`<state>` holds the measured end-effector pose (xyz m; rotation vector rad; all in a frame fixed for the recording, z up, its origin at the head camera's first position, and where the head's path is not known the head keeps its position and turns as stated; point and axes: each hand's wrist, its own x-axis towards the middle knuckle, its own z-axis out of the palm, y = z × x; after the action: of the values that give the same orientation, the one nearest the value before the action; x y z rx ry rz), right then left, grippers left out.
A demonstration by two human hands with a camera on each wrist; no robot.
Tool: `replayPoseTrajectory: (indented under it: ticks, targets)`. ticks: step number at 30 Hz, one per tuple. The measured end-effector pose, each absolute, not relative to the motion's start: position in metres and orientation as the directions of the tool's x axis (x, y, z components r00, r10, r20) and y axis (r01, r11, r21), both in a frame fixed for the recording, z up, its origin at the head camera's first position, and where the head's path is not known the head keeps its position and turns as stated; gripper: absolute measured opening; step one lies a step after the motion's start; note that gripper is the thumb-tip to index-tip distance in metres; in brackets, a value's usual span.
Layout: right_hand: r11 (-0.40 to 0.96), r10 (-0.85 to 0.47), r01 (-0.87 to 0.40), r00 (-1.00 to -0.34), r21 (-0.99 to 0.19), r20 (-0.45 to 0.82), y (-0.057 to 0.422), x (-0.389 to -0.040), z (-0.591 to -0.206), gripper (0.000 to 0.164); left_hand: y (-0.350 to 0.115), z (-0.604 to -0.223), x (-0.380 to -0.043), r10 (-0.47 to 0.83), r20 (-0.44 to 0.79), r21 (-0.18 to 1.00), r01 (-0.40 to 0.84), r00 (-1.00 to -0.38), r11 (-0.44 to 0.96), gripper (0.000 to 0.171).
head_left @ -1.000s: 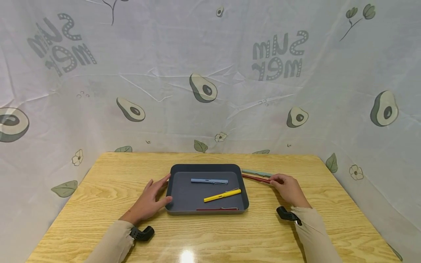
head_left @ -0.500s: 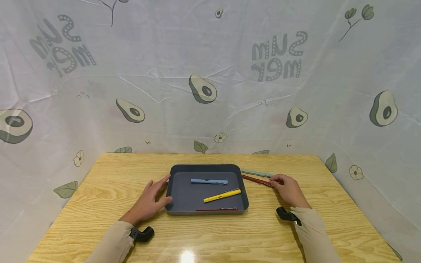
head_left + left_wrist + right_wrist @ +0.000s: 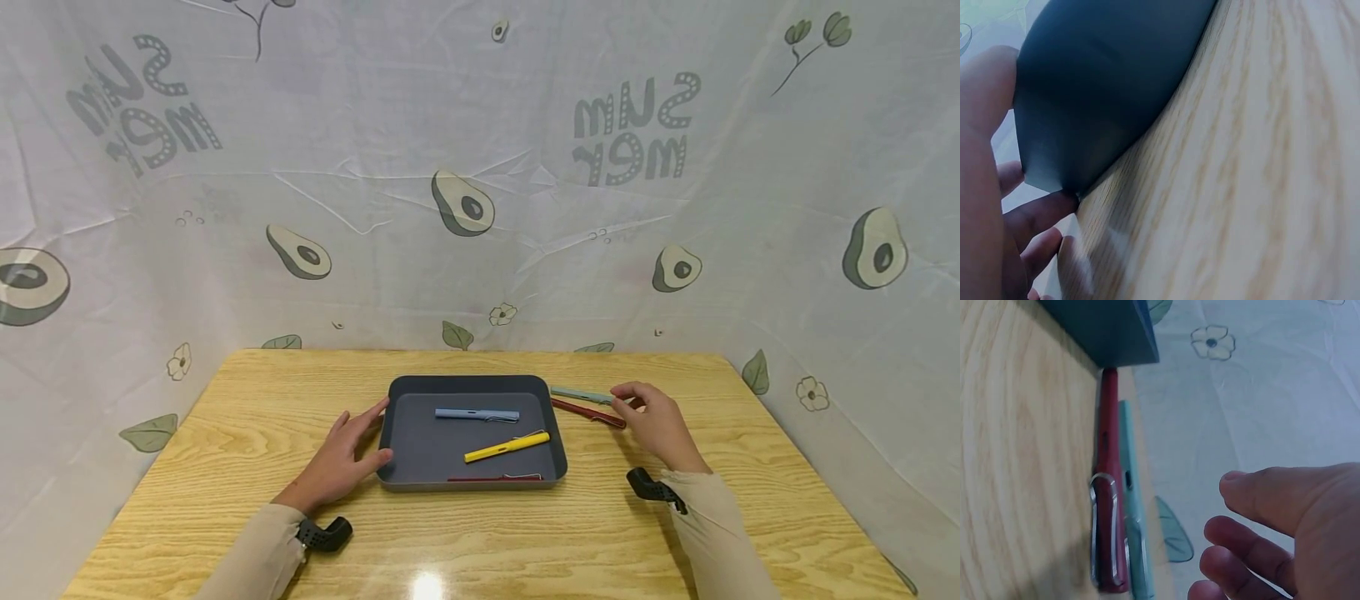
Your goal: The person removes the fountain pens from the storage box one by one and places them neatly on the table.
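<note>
On the surface (image 3: 525, 542), your wide-spread left hand (image 3: 341, 458) touches the tray (image 3: 420, 450), your loosely parted right hand (image 3: 660, 425) near the green pen (image 3: 581, 395).

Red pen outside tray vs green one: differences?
The red pen is dark, the green pen pale.
The red pen lies nearer the front, the green pen farther back.
In the head view, the red pen's right end shows; the right hand covers the green pen's.
Both lie outside the tray.

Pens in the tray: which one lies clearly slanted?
The yellow pen, between the other two, its right end angled toward the back. The light blue pen behind it and red pen in front lie nearer to lengthwise.
</note>
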<state>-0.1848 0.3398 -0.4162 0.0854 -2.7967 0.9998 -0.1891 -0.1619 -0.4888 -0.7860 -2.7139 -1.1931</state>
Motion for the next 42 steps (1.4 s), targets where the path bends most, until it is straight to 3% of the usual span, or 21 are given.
replayPoseTrajectory:
  ticks: [18, 42]
  targets:
    - [0.783, -0.062, -0.214, -0.961, -0.584, 0.269, 0.319, -0.180, -0.401, 0.024, -0.163, -0.487, -0.190, 0.432, 0.261, 0.681, 0.482, -0.863, 0.551, 0.080]
    - [0.769, -0.114, -0.241, -0.963, -0.593, 0.244, 0.307, -0.183, -0.399, 0.023, -0.164, -0.482, -0.193, 0.445, 0.242, 0.689, 0.476, -0.862, 0.547, 0.081]
